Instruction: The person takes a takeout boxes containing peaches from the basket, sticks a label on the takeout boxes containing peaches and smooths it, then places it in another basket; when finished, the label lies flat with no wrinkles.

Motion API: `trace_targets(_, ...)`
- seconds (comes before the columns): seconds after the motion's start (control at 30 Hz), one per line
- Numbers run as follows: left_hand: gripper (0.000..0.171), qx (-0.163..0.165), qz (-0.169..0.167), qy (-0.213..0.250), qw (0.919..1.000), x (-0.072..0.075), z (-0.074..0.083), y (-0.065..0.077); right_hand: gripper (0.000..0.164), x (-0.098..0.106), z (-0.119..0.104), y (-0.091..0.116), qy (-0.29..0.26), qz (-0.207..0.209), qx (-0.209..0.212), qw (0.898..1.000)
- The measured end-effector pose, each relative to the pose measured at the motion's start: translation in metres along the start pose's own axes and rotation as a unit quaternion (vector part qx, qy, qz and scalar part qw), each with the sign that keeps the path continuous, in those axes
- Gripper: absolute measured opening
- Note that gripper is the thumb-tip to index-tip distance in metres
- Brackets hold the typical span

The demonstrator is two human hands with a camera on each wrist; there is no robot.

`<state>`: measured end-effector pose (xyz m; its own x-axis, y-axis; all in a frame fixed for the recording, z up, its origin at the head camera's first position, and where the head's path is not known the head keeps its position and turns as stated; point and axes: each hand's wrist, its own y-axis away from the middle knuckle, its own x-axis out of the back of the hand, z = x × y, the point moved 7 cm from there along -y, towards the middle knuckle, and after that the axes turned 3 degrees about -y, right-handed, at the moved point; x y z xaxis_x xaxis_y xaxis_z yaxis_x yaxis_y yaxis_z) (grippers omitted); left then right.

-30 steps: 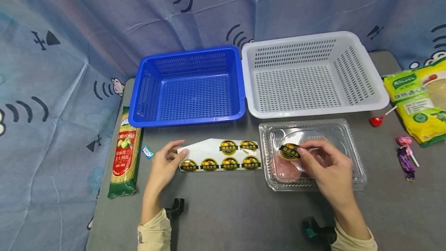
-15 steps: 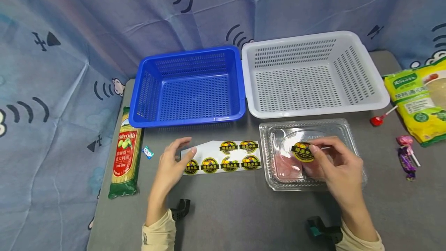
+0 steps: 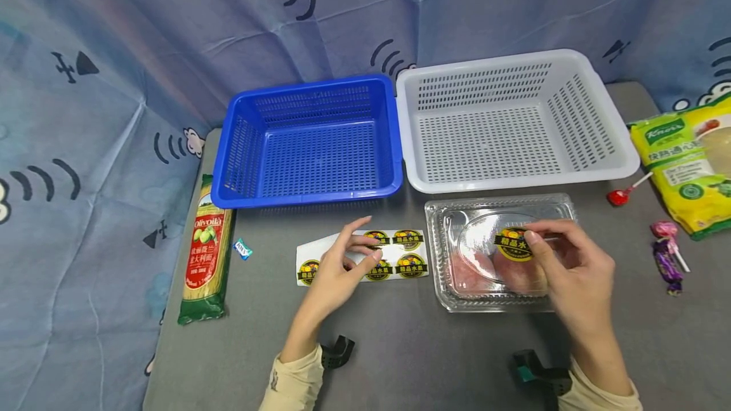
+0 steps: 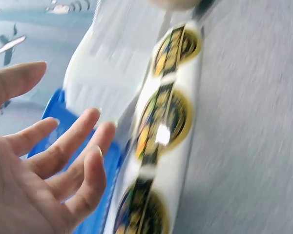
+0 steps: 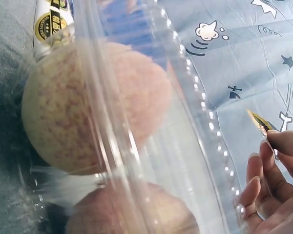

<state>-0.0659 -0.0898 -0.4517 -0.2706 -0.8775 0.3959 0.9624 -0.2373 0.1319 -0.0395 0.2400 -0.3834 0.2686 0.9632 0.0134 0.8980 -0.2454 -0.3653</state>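
My right hand [image 3: 579,271] pinches a round black-and-yellow sticker [image 3: 512,244] between thumb and fingertips, over the lid of a clear plastic clamshell box [image 3: 442,297]. Pinkish round fruits that look like peaches [image 5: 95,107] lie inside the box. My left hand [image 3: 342,268] hovers over the white sticker sheet [image 3: 320,251], its fingers spread and relaxed with nothing between them. Several matching stickers remain on that sheet, which lies just left of the box; the left hand hides some of them in the head view.
Behind stand a blue basket [image 3: 308,198] and a white basket [image 3: 514,182]. A spaghetti pack [image 3: 204,252] and a small wrapped candy [image 3: 242,248] lie left. On the right are a yellow Knorr bag [image 3: 679,170], a red lollipop [image 3: 619,197] and a purple-wrapped lollipop [image 3: 665,259].
My left hand has let go of the sticker sheet's left end and moved right over it. My right hand has carried the sticker slightly right above the box lid.
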Motion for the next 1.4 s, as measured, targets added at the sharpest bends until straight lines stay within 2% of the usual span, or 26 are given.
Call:
trace_targets(0.13,0.067,-0.008,-0.038,0.02,0.9991,-0.024,0.006,-0.004,0.015,0.004,0.004,-0.001,-0.056,0.008,0.001,0.998)
trace_targets(0.33,0.08,-0.02,-0.093,0.026,0.9951,-0.059,0.016,-0.004,0.015,0.006,0.004,-0.001,-0.047,0.005,0.002,0.999)
trace_targets(0.5,0.092,-0.011,-0.114,0.038,0.9926,-0.075,0.021,-0.003,0.014,0.005,0.005,0.0,-0.076,0.003,0.003,0.997)
trace_targets(0.7,0.1,-0.008,-0.117,0.029,0.9927,-0.082,0.025,-0.002,0.014,0.005,0.006,0.001,-0.079,0.003,0.004,0.997)
trace_targets(1.03,0.096,-0.017,-0.093,0.022,0.9953,-0.088,0.03,-0.005,0.014,0.006,0.009,0.002,-0.057,0.003,0.002,0.998)
trace_targets(1.27,0.094,-0.023,-0.077,0.013,0.9967,-0.09,0.031,-0.006,0.017,0.005,0.01,0.001,-0.134,0.002,-0.018,0.991)
trace_targets(1.4,0.092,-0.025,-0.077,0.015,0.9966,-0.09,0.033,-0.005,0.021,0.004,0.011,0.001,-0.117,-0.001,-0.036,0.992)
